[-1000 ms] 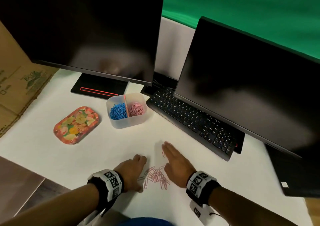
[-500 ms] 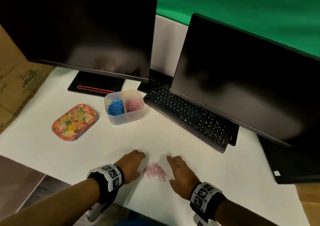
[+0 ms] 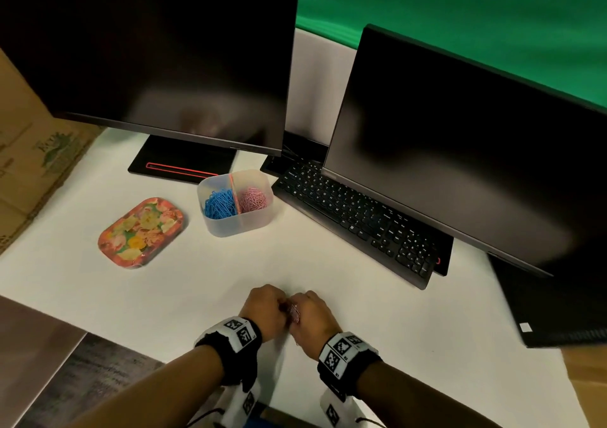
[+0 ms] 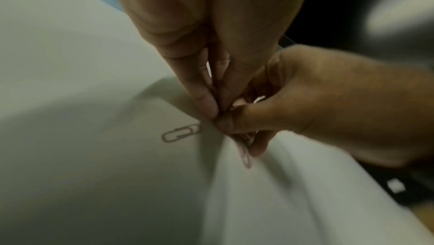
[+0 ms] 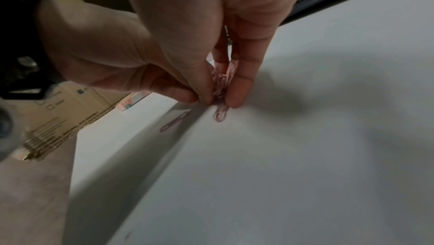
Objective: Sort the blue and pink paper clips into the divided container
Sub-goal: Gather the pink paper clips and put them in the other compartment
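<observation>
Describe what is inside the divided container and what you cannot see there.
The divided container holds blue paper clips in its left compartment and pink paper clips in its right. The piles cover the floor, so anything beneath stays hidden.

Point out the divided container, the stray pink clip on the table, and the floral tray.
divided container [image 3: 237, 227]: head view, front wall.
stray pink clip [image 4: 181, 132]: left wrist view, wire loop.
floral tray [image 3: 142, 231]: head view, patterned top.
</observation>
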Demonstrator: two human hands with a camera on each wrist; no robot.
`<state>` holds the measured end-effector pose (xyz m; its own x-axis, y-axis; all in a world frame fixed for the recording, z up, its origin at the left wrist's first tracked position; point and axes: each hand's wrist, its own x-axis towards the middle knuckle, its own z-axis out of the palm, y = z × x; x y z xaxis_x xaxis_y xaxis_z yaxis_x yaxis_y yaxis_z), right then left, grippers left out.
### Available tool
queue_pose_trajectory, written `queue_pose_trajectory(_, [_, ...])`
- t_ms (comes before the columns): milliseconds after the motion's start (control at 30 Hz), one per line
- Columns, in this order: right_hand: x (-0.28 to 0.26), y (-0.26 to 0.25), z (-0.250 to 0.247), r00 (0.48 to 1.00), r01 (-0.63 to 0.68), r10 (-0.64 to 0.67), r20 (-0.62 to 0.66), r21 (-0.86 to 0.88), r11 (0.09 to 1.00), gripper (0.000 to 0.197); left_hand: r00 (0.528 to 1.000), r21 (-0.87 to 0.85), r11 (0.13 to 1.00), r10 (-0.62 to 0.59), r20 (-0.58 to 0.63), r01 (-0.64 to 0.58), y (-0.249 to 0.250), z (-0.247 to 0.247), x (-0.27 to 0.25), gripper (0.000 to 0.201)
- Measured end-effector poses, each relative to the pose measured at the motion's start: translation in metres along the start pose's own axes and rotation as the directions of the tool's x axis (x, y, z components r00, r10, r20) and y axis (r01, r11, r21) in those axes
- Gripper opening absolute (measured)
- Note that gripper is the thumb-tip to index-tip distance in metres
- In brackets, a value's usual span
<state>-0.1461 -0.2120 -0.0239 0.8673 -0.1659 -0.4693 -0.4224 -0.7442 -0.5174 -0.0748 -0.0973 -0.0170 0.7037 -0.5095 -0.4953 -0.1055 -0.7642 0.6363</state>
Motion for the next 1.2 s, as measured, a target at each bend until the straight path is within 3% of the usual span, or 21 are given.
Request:
queue_pose_trajectory(100, [0.010, 0.001, -0.006, 0.999, -0.024, 0.026, -0.038, 0.058, 0.998, 0.015, 0.999, -0.135, 0.990, -0.032, 0.013, 0.033, -0.002, -0.006, 0.008, 0.023])
queue_pose_trajectory(233, [0.024, -0.001, -0.019, 0.992, -0.115, 0.122, -0.034, 0.170, 0.979, 0.012, 0.998, -0.275, 0.959, -0.064, 0.011, 0.064, -0.003, -0.009, 0.016, 0.022])
queue_pose_trajectory(333, [0.027, -0.011, -0.035, 0.982, -0.161, 0.183, -0.044, 0.306, 0.938, 0.009, 0.991, -0.496, 0.859, -0.135, 0.020, 0.127, -0.006, -0.009, 0.025, 0.013])
queue_pose_trajectory(433, [0.030, -0.027, -0.050, 0.989, -0.101, 0.135, -0.065, 0.373, 0.922, 0.011, 0.963, -0.748, 0.623, -0.259, 0.077, 0.228, -0.005, -0.012, 0.033, 0.038])
queue_pose_trajectory(500, [0.036, -0.040, -0.054, 0.993, -0.049, 0.085, -0.086, 0.356, 0.933, 0.008, 0.936, -0.877, 0.377, -0.294, 0.192, 0.298, 0.002, -0.016, 0.036, 0.050])
queue_pose_trajectory(567, [0.039, -0.054, -0.055, 0.998, -0.008, 0.029, -0.062, 0.307, 0.952, 0.014, 0.924, -0.940, 0.128, -0.264, 0.275, 0.317, 0.011, -0.020, 0.036, 0.049])
queue_pose_trajectory(667, [0.042, -0.063, -0.063, 0.998, 0.064, -0.056, -0.033, 0.306, 0.950, 0.019, 0.927, -0.963, 0.000, -0.273, 0.259, 0.269, 0.015, -0.028, 0.037, 0.040])
queue_pose_trajectory(767, [0.042, -0.049, -0.080, 0.987, 0.089, -0.033, -0.154, 0.373, 0.924, 0.029, 0.937, -0.969, -0.026, -0.251, 0.244, 0.245, 0.011, -0.038, 0.037, 0.038])
queue_pose_trajectory(833, [0.041, -0.031, -0.086, 0.978, 0.105, -0.074, -0.196, 0.154, 0.982, 0.040, 0.933, -0.971, -0.012, -0.272, 0.234, 0.240, 0.001, -0.044, 0.036, 0.037])
queue_pose_trajectory(933, [0.035, -0.006, -0.071, 0.975, 0.221, -0.215, 0.048, -0.214, 0.952, 0.060, 0.930, -0.973, 0.011, -0.296, 0.215, 0.229, -0.011, -0.051, 0.033, 0.034])
queue_pose_trajectory(1000, [0.032, 0.004, -0.057, 0.932, 0.349, -0.290, 0.217, -0.328, 0.878, 0.066, 0.930, -0.974, 0.025, -0.306, 0.206, 0.224, -0.017, -0.054, 0.031, 0.033])
queue_pose_trajectory(1100, [0.024, 0.014, -0.046, 0.869, 0.493, -0.414, 0.271, -0.402, 0.772, 0.065, 0.925, -0.973, 0.065, -0.331, 0.188, 0.221, -0.025, -0.058, 0.027, 0.033])
queue_pose_trajectory(1200, [0.014, 0.029, -0.039, 0.832, 0.554, -0.435, 0.344, -0.514, 0.655, 0.060, 0.926, -0.972, 0.085, -0.332, 0.180, 0.219, -0.033, -0.059, 0.024, 0.033])
